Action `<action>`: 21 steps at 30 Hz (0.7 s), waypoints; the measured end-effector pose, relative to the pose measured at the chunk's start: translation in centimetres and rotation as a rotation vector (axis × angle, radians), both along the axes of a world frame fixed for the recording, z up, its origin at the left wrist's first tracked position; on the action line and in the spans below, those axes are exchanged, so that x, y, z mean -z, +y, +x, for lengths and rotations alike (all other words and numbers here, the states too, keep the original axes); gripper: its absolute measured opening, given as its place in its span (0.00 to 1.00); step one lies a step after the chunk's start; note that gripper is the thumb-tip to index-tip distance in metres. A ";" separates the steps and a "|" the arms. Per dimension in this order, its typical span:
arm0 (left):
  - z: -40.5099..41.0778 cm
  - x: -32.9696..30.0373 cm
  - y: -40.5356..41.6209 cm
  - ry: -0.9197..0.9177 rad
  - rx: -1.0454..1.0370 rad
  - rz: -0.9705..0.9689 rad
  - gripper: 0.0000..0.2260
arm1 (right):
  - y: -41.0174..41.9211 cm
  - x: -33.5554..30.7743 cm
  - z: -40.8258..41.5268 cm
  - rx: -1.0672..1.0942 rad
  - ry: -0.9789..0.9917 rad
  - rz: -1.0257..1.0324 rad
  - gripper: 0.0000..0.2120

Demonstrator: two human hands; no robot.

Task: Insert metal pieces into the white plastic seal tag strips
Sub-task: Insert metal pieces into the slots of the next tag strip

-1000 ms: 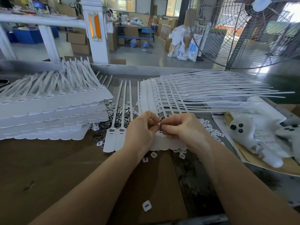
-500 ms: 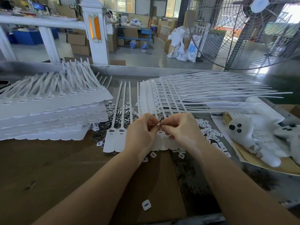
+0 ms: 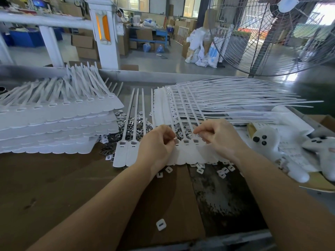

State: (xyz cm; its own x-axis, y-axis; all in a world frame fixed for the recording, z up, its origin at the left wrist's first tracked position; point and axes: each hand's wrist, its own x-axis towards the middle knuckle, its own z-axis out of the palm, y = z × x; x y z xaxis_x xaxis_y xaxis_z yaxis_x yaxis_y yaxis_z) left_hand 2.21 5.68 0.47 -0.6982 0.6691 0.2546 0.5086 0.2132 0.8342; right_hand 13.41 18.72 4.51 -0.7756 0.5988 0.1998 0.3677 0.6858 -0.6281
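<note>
A joined row of white seal tag strips (image 3: 190, 154) lies flat on the table in front of me, tails pointing away. My left hand (image 3: 155, 147) pinches a small metal piece (image 3: 175, 140) at the head of one strip in that row. My right hand (image 3: 215, 136) hovers over the strip heads to the right, thumb and forefinger pinched together; what they hold is too small to tell. A heap of loose metal pieces (image 3: 130, 124) lies behind the hands, partly under the strips.
A tall stack of seal tag sheets (image 3: 54, 124) fills the left. More sheets (image 3: 226, 100) fan out at the back right. Small white plastic squares (image 3: 223, 173) litter the table, one near the front edge (image 3: 161, 224). White plush toys (image 3: 268, 142) lie on the right. A large fan (image 3: 272, 33) stands behind.
My hands, which met fingertip to fingertip over one strip head, have parted. The right hand has moved to the right, and the left stays at the strip with the metal piece.
</note>
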 end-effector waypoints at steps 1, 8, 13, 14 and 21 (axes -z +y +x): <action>0.0 -0.1 0.0 0.005 0.001 -0.009 0.11 | 0.3 -0.1 0.2 -0.002 -0.015 -0.002 0.08; -0.2 -0.2 0.4 0.027 -0.001 -0.079 0.05 | 1.5 0.3 0.3 0.028 -0.138 0.086 0.05; -0.3 -0.3 0.5 0.029 -0.004 -0.086 0.05 | 2.0 0.3 0.1 0.026 -0.241 0.091 0.05; -0.3 -0.2 0.5 0.031 -0.006 -0.086 0.05 | 2.1 0.2 0.0 0.026 -0.260 0.091 0.06; -0.3 -0.1 0.5 0.050 -0.012 -0.081 0.05 | 2.5 -0.6 -0.5 0.009 -0.404 0.108 0.08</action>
